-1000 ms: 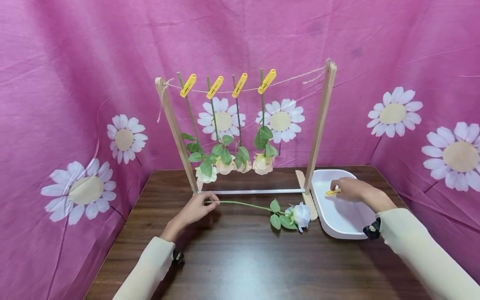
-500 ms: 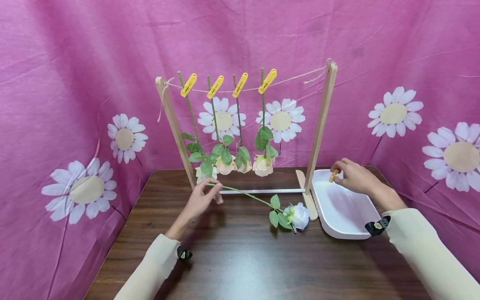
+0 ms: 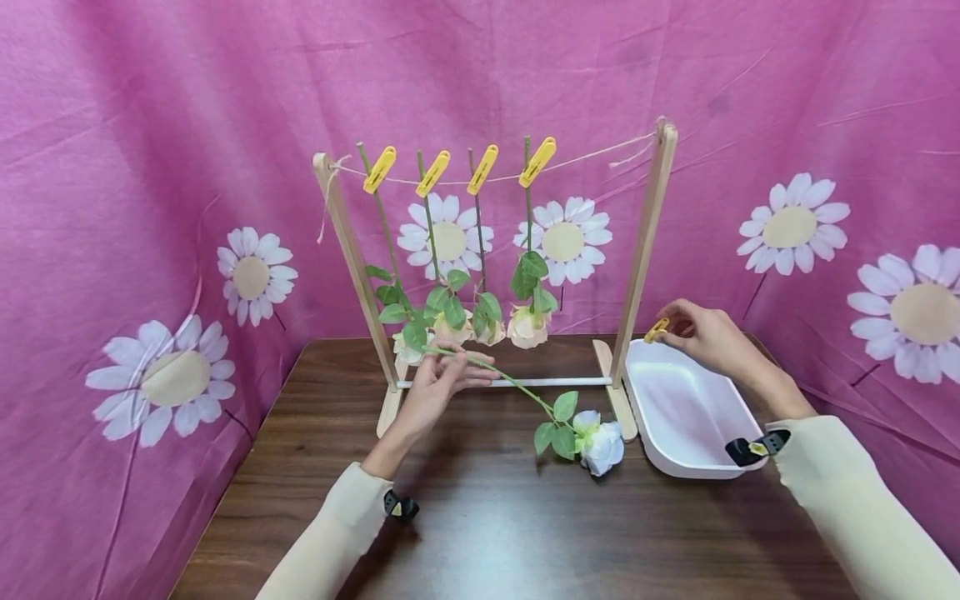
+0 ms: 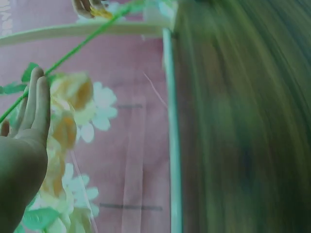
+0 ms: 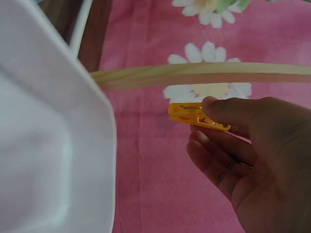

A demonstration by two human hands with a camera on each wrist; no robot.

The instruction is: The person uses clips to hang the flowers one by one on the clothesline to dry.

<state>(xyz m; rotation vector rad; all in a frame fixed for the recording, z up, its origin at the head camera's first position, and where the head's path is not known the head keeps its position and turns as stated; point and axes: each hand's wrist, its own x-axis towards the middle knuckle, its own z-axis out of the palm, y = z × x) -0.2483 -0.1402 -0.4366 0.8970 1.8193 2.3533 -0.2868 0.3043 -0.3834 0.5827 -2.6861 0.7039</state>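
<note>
My left hand pinches the green stem of a pale bluish-white rose near its cut end, the other fingers stretched out. The stem slants down to the right, with the bloom low by the rack's right foot. In the left wrist view, the stem crosses behind the straight fingers. My right hand holds a yellow clothespin between thumb and fingers, above the far end of the white tray. The right wrist view shows the clothespin gripped at one end.
A wooden rack carries a string across its top. Several cream and peach roses hang head down from it, each clipped by a yellow clothespin. A white rod joins the rack's feet on the brown table. Pink cloth stands behind.
My left hand has lifted the stem end off the table and moved right and away from me. The right hand has raised the clothespin out of the tray.
</note>
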